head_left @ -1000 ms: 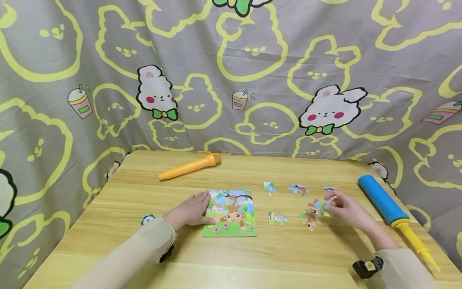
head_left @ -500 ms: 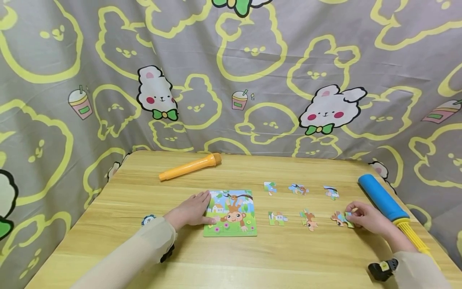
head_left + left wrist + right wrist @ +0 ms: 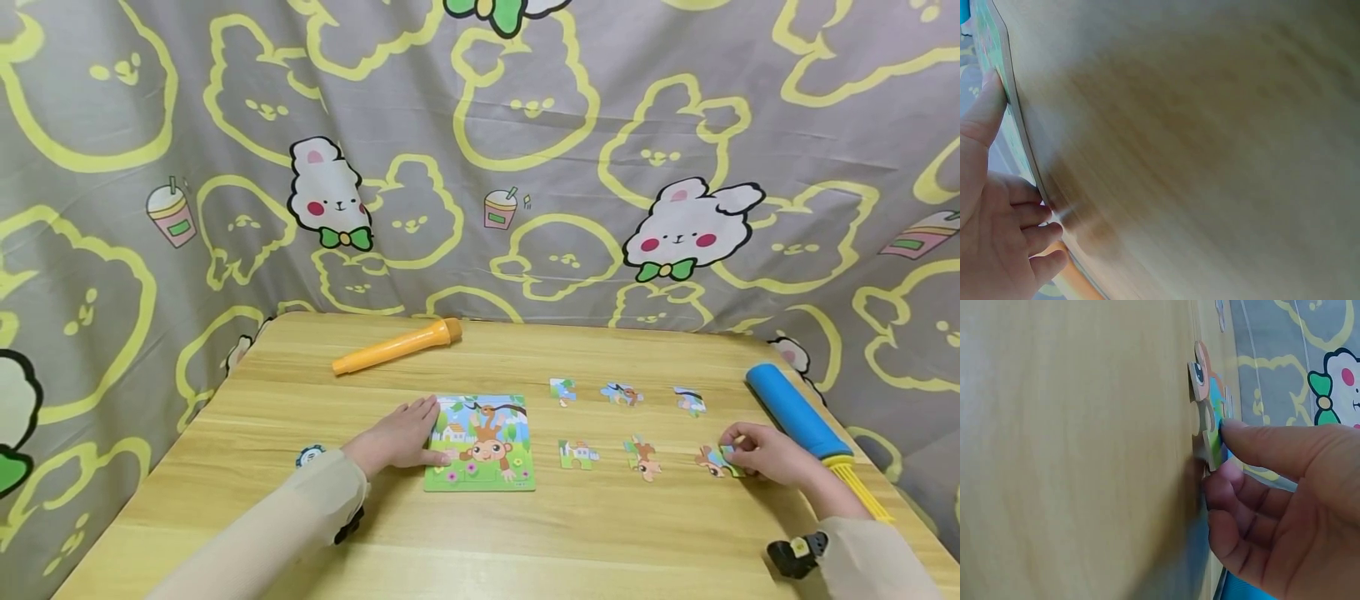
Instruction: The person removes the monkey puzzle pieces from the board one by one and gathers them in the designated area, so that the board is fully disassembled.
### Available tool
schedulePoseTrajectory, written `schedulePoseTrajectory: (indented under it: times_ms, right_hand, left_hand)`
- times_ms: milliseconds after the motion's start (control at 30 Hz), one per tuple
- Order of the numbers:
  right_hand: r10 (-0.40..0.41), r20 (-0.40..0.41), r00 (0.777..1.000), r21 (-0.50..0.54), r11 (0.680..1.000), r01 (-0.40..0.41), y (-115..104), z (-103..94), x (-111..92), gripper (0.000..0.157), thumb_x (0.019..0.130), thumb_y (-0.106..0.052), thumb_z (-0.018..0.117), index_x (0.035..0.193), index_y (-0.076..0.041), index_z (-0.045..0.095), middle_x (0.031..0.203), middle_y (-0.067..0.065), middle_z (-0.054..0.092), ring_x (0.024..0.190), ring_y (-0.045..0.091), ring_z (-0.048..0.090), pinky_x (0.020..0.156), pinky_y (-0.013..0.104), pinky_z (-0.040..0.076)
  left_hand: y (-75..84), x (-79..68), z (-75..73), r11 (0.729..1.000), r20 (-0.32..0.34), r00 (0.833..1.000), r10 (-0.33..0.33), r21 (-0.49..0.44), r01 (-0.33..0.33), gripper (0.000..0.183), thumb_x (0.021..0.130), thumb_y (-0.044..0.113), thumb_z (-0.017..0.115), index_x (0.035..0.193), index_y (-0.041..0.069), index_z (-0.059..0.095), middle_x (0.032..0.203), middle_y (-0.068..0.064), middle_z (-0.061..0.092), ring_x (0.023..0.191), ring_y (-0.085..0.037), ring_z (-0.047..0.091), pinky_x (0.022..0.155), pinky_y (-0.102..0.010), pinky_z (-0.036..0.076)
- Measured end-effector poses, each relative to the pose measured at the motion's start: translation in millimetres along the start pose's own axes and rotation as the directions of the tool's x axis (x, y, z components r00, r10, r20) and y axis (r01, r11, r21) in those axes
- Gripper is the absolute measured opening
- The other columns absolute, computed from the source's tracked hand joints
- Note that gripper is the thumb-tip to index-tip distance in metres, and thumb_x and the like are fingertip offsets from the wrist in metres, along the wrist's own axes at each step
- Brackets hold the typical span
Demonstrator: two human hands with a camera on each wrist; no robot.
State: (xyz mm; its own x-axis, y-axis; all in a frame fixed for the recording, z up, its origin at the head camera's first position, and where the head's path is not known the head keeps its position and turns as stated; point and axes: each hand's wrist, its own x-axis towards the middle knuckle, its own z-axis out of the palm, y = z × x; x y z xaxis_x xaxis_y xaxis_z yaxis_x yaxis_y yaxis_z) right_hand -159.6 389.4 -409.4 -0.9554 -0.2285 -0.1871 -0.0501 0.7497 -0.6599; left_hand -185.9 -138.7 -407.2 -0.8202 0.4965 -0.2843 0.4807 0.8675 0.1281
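Note:
My left hand [image 3: 401, 433] lies along the left side of a square puzzle board [image 3: 480, 485] with a monkey picture, its thumb on the board's face; the left wrist view shows the thumb [image 3: 988, 109] over the edge and the other fingers loosely extended. On the right, my right hand [image 3: 768, 452] pinches one corner of a jigsaw piece [image 3: 708, 461] with a monkey's eye on it. The right wrist view has that piece [image 3: 1200, 381] low over the table, thumb on its printed side. To its left lie a brown monkey piece [image 3: 643, 461] and a house piece [image 3: 577, 456].
Behind these is a row of jigsaw pieces: a blue-green one [image 3: 562, 390], one with a branch [image 3: 621, 393] and another [image 3: 689, 400]. An orange toy microphone [image 3: 397, 346], a blue-and-yellow pump [image 3: 795, 408] and a round chip [image 3: 309, 455] lie around. A patterned curtain [image 3: 555, 125] hangs behind.
My right hand has carried the eye piece rightward and down to the table, to the right of the brown monkey piece, then slightly further right. My left hand stays on the board.

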Motion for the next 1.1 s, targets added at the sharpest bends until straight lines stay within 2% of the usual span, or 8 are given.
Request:
schedulePoseTrajectory:
  times_ms: [200, 333, 467, 667, 867, 1100]
  right_hand:
    - [0.026, 0.0, 1.0, -0.04, 0.999, -0.026, -3, -1.4, 1, 0.011, 0.088, -0.006, 0.059, 0.095, 0.002, 0.056, 0.068, 0.004, 0.046, 0.059, 0.019, 0.047, 0.05, 0.027, 0.04]
    - [0.022, -0.027, 0.999, -0.082, 0.996, -0.024, -12, -0.7, 2, 0.012, 0.088, -0.008, 0.06, 0.095, 0.002, 0.057, 0.07, 0.004, 0.048, 0.061, 0.02, 0.048, 0.051, 0.027, 0.041]
    - [-0.042, -0.057, 0.998, -0.095, 0.995, 0.036, -30, 2.9, 5, 0.019, 0.089, -0.013, 0.06, 0.099, 0.003, 0.056, 0.076, 0.006, 0.051, 0.065, 0.021, 0.049, 0.053, 0.031, 0.041]
    - [-0.139, -0.029, 0.99, -0.016, 0.99, 0.138, -67, 16.3, 22, 0.032, 0.092, -0.018, 0.058, 0.111, 0.007, 0.053, 0.084, 0.009, 0.054, 0.07, 0.026, 0.051, 0.056, 0.037, 0.046]
    - [-0.281, 0.025, 0.959, 0.038, 0.959, 0.28, -112, 41.7, 42, 0.03, 0.092, -0.018, 0.057, 0.112, 0.005, 0.054, 0.088, 0.008, 0.054, 0.074, 0.029, 0.052, 0.06, 0.038, 0.047]
    - [-0.433, 0.099, 0.896, 0.045, 0.901, 0.431, -162, 84.4, 61, 0.019, 0.09, -0.011, 0.059, 0.105, 0.002, 0.06, 0.082, 0.002, 0.055, 0.066, 0.014, 0.049, 0.056, 0.026, 0.045]
  left_hand:
    - [0.6, -0.5, 0.0, 1.0, 0.002, 1.0, -0.002, -0.009, 0.002, 0.09, 0.085, 0.057, 0.052, 0.142, -0.007, 0.024, 0.149, -0.021, 0.016, 0.135, -0.034, 0.017, 0.108, -0.045, 0.016]
    - [0.2, -0.1, -0.5, 1.0, 0.006, 1.0, -0.01, -0.024, 0.01, 0.091, 0.084, 0.057, 0.052, 0.142, -0.006, 0.023, 0.149, -0.02, 0.014, 0.136, -0.033, 0.015, 0.108, -0.045, 0.015]
    - [-0.8, 0.4, -0.5, 0.999, 0.001, 1.0, -0.011, -0.036, 0.011, 0.091, 0.084, 0.058, 0.052, 0.142, -0.006, 0.023, 0.149, -0.02, 0.014, 0.136, -0.033, 0.015, 0.108, -0.046, 0.015]
    - [-1.8, -1.0, -1.2, 0.999, -0.007, 1.0, -0.004, -0.046, 0.003, 0.092, 0.084, 0.058, 0.054, 0.142, -0.006, 0.025, 0.149, -0.021, 0.016, 0.135, -0.034, 0.016, 0.108, -0.046, 0.015]
    - [-2.1, -6.1, -1.7, 0.998, -0.023, 1.0, 0.006, -0.062, -0.007, 0.089, 0.086, 0.057, 0.052, 0.142, -0.006, 0.024, 0.149, -0.021, 0.017, 0.135, -0.034, 0.016, 0.108, -0.046, 0.016]
    - [-5.6, -11.9, -0.7, 0.996, -0.045, 0.998, 0.051, -0.074, -0.055, 0.094, 0.082, 0.061, 0.053, 0.143, -0.005, 0.023, 0.149, -0.02, 0.016, 0.135, -0.034, 0.016, 0.108, -0.046, 0.017]
